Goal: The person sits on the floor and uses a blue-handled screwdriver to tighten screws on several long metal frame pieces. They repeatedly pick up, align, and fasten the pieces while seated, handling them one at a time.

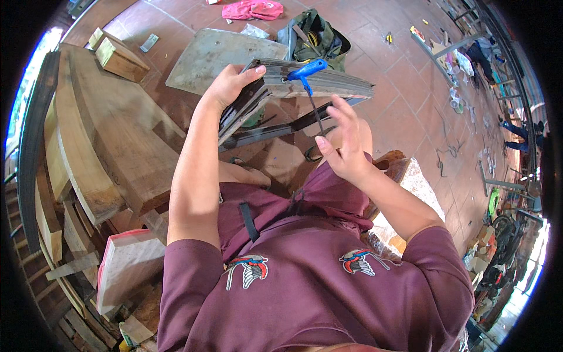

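On the far part of the floor (407,88), w/ reddish tiles, there is a pink cloth (252,9), and near it an open dark green bag (340,44). A grey board (214,53) lies just left of this bag. On the left are many wooden planks (117,117), w/ a wooden block (121,58) at the far end. Nearer, also left, is a white panel (134,267) w/ pink edge. On the right: a bright green item (494,201), kind unclear.
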Demonstrator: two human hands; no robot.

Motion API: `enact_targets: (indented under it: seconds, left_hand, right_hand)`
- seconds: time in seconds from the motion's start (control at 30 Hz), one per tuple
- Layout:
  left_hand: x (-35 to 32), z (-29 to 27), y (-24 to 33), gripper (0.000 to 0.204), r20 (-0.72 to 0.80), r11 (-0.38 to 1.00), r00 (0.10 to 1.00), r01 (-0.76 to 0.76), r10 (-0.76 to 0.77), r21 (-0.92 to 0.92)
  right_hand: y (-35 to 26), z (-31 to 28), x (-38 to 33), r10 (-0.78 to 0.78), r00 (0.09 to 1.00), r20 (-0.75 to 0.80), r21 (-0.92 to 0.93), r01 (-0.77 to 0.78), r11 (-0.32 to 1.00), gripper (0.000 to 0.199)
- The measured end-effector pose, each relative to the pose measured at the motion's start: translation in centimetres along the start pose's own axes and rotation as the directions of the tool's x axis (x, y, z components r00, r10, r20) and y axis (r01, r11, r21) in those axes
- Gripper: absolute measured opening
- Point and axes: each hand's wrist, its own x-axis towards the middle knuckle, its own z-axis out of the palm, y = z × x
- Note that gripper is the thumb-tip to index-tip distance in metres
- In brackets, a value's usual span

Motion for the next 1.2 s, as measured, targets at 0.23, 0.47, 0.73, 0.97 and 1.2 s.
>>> enact_targets:
  seconds: [0.23,0.47,0.73,0.97,1.2]
  left_hand:
    - [-0.5,0.2,-0.5,0.068,0.033,0.997,0.999,-0.021,0.024,-0.073]
    - [-0.8,1.6,1.3,0.065,0.039,0.998,0.999,0.031,-0.033,0.049]
    - [-1.3,2.8,2.2,0.078,0.164,0.985,0.983,0.060,-0.087,0.165]
    - [-2.2,3.0,0.3,0.060,0.195,0.988,0.980,-0.076,0.049,0.135]
    - [-2.8,3.1,1.0,0.066,0.180,0.979,0.983,-0.080,0.046,0.185]
  right_hand:
    - [6.5,-2.8,0.2,0.127,0.972,0.200,-0.287,-0.066,0.956,0.026]
    - [9.7,-5.5,3.4,-0.080,0.889,0.450,-0.454,0.306,0.837,0.036]
    - [10.1,-6.2,5.2,0.086,0.875,0.477,-0.457,0.163,0.874,0.072]
    - [10.7,-5.9,7.6,0.087,0.733,0.674,-0.357,0.221,0.907,0.060]
    - [10.8,-6.2,9.5,0.096,0.632,0.769,-0.350,0.291,0.890,0.040]
